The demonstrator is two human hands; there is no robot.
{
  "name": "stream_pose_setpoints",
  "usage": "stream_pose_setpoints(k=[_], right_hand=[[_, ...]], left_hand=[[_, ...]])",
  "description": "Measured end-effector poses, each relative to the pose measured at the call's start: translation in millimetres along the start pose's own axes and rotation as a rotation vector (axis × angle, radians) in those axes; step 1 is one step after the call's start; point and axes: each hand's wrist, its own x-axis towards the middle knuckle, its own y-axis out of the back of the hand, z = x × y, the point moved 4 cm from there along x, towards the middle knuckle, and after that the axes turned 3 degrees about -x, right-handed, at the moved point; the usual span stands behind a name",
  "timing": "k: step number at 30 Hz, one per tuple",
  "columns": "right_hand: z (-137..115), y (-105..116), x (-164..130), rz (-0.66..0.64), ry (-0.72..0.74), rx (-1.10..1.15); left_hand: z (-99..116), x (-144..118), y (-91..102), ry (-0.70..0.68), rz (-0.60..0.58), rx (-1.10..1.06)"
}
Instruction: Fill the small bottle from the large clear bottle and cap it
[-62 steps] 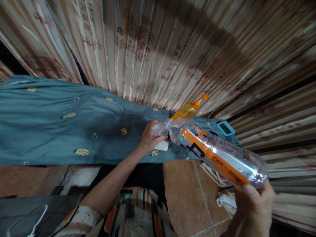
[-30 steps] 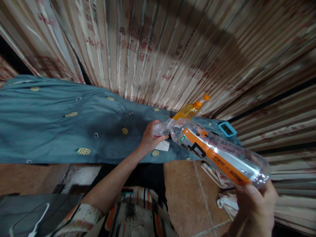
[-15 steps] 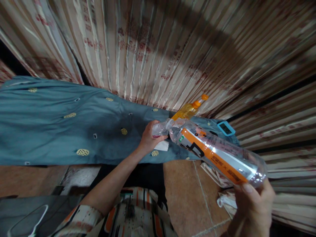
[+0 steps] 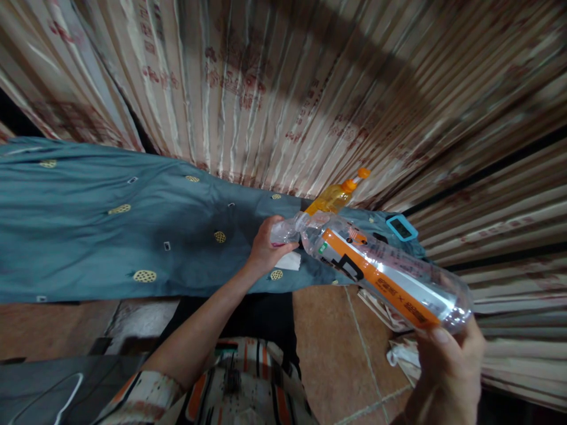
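The clear plastic bottle (image 4: 381, 274) lies tilted between both hands — right hand (image 4: 447, 366) clamped on its base, left hand (image 4: 266, 245) gripping a small clear cup (image 4: 283, 232) at its mouth.

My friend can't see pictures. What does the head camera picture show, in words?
A person's right hand tips a big clear bottle with an orange label so its mouth meets a small clear container held by the left hand. Behind lie a teal cloth, a yellow bottle and striped curtains.

Dim warm indoor light, broad shadow across the curtain (image 4: 310, 88), glare on the bottle (image 4: 381, 274) — edges stretched, blurred.
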Motion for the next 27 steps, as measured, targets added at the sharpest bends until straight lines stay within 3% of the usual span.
stream_pose_setpoints(k=[13,27], right_hand=[[16.8,18.1,9.4,-0.033,0.053,-0.031],[7.5,8.3,3.1,-0.009,-0.006,-0.019]], left_hand=[[-0.8,-0.1,-1.0,-0.035,0.011,0.027],[-0.3,1.4,-0.5,-0.018,0.004,0.021]])
